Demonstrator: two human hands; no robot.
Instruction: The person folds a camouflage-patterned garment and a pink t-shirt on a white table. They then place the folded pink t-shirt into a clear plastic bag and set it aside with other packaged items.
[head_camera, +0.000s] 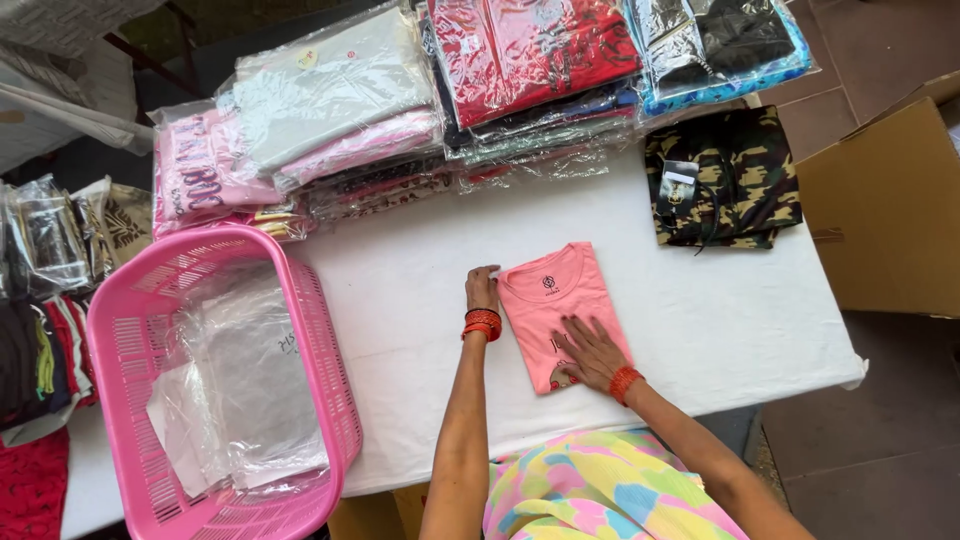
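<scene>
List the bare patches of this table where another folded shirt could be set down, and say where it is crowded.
Bare cloth lies between the pink basket and the left hand; more lies right of the pink shirt, below the camouflage garment. The right hand presses the pink shirt. The back edge is crowded with bagged stacks.

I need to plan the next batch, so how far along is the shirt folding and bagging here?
Done: stacks of bagged garments sit at the far edge of the white table. In hand: a folded pink shirt, not bagged, with the left hand at its edge and the right hand flat on it. Left: this shirt and the unbagged camouflage garment; clear bags lie in the pink basket.
</scene>
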